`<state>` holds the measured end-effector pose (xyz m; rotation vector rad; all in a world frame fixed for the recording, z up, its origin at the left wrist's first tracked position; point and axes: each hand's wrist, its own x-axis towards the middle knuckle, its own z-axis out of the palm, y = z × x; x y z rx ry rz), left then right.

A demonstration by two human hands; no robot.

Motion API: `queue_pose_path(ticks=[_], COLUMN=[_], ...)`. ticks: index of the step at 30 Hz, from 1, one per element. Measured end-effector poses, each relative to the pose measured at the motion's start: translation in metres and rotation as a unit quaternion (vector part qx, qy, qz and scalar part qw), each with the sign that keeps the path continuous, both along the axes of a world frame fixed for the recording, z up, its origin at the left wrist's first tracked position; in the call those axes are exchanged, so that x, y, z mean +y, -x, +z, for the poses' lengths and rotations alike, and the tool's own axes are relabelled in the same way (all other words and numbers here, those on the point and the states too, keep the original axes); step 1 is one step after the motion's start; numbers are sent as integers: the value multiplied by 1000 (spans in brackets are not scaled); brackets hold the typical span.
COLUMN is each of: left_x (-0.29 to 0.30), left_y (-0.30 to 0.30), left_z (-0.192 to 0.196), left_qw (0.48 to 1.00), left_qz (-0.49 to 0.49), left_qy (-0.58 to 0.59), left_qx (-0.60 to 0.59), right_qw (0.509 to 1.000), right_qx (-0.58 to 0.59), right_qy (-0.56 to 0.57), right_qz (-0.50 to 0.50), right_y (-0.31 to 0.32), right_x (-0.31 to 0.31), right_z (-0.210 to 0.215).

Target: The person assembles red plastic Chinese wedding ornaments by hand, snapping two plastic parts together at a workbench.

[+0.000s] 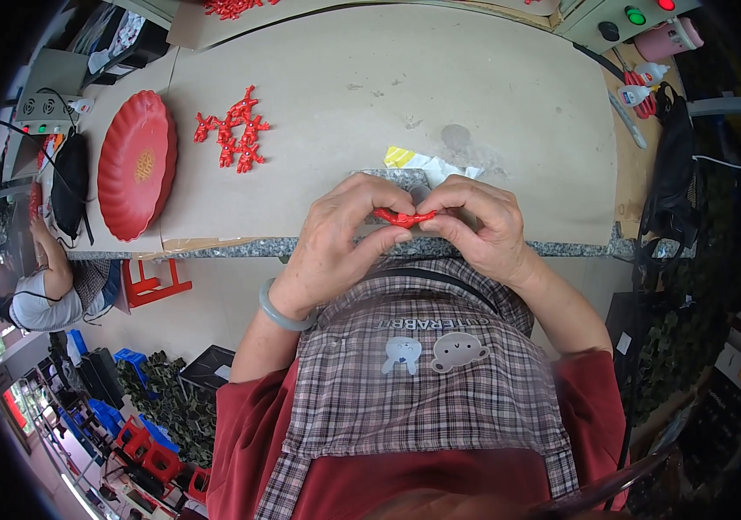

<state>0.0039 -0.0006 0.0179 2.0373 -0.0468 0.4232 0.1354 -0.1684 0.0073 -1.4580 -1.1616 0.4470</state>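
A small glossy red figurine point(405, 218) is pinched between both of my hands, just above the table's front edge. My left hand point(349, 224) grips one end of it between thumb and forefinger. At the other end, my right hand point(479, 221) holds it the same way. The fingertips hide part of its shape. Several similar red figurines point(236, 130) lie in a loose group on the table to the left. Behind my hands, a white and yellow crumpled wrapper point(427, 163) lies by a grey stone-patterned piece point(392, 177) on the table.
A red scalloped tray point(138, 165) stands left of the figurines on the paper-covered table point(318, 95). More red pieces point(236, 7) sit at the far edge. Small white bottles point(635, 95) and a pink cup point(669, 39) are far right. Another person point(50, 286) works at the left.
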Motion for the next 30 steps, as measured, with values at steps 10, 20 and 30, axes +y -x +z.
queue_pose_path(ticks=[10,20,30], left_x=[-6,-5,-5], left_y=[7,7,8], left_z=[-5,-3,-2], left_qw=[980,988,980], left_qz=[24,34,27], left_qy=[188,146,194], left_qx=[58,43,37], right_qw=[996,994,991], right_qx=[-53,-73,-86], right_qy=[-43,-65,-86], right_qz=[-52,-51,-61], right_y=[8,9,9], right_x=[5,2,3], right_z=[-10,-12,-11])
